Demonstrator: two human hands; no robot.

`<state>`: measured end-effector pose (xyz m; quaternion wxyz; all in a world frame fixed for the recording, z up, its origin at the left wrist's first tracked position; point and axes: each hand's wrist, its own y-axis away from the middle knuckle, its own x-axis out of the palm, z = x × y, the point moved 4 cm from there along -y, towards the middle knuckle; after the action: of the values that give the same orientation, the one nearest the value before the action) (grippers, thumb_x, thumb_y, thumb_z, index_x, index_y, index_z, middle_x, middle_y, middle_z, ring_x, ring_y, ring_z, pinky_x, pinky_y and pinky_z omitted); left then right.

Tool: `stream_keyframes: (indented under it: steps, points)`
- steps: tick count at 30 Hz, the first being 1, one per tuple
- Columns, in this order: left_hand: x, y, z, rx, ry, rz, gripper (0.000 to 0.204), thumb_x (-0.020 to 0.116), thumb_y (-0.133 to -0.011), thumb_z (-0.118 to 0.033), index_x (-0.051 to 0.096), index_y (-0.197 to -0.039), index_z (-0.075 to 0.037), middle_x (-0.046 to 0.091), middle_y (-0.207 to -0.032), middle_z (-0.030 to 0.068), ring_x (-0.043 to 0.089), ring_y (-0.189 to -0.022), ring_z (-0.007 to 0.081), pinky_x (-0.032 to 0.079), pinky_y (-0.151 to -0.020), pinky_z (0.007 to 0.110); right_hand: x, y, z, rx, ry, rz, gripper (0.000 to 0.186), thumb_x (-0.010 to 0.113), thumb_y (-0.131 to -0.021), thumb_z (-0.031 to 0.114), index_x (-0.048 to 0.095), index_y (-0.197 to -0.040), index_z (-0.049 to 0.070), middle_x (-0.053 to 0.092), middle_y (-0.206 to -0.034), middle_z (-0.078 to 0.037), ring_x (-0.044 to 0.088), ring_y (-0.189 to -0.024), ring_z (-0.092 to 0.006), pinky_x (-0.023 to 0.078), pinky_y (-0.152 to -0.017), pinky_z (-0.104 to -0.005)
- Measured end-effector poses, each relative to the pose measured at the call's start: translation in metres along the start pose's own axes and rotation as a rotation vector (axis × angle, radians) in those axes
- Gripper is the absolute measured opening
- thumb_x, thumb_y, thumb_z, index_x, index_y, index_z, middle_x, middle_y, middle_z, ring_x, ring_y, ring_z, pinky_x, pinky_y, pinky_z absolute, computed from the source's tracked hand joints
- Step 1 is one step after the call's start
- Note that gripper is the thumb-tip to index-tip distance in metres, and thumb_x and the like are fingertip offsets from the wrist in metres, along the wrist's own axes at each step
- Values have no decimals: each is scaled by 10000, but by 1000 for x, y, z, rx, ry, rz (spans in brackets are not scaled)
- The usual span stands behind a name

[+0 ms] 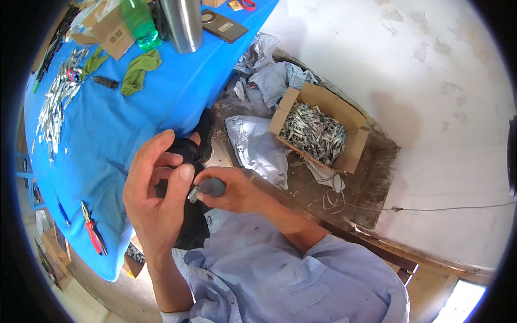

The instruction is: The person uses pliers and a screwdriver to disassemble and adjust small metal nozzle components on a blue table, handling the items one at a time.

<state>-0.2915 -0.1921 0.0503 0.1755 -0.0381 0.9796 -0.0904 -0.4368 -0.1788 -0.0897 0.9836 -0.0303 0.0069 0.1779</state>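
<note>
My right hand (237, 189) is closed round a tool with a dark, rounded handle (211, 187), its butt end facing up. A small silvery metal piece (193, 195) shows beside that handle at my fingertips; whether it belongs to the tool I cannot tell. Just to the left, my left hand (153, 196) is raised with bent fingers and the thumb apart from them, and I see nothing in it. Both hands are over my lap, in front of the light blue shirt (258, 269).
A blue-covered table (156, 102) at left carries red-handled pliers (94, 234), a pen (63, 214), metal strips (54, 113), green cloth (141, 70), a green bottle (141, 24), a steel tumbler (182, 27) and a phone (223, 26). Right of it, a cardboard box (353, 153) holds many strips beside plastic bags (258, 148).
</note>
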Motion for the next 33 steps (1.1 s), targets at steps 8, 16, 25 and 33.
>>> stream_keyframes:
  steps: [8,16,25,33]
  points:
    - [-37,27,57,-237,-233,4,342,719,-922,-107,696,-1244,5,724,-1167,79,665,-928,135,538,-801,269,-21,0,6,46,28,-107,284,821,-834,96,704,-1090,50,728,-968,-56,685,-903,-139,543,-817,-300]
    - [-7,78,83,-301,-125,105,481,823,-812,-53,674,-1264,15,734,-1075,123,702,-928,198,566,-795,312,3,-15,21,18,8,-25,261,824,-856,175,720,-1064,59,727,-940,-65,688,-903,-138,542,-813,-307]
    - [-46,90,83,-143,-230,-38,328,804,-861,-85,730,-1174,-21,748,-965,116,712,-784,197,561,-709,315,34,-24,36,19,39,136,309,846,-804,45,722,-1085,20,735,-991,-65,692,-928,-144,551,-826,-302]
    - [-147,211,185,-642,-192,-476,272,745,-941,-195,739,-1103,22,762,-922,90,696,-807,139,551,-698,319,46,-42,37,65,53,58,214,796,-886,60,718,-1083,27,716,-922,-31,658,-853,-103,546,-775,-269]
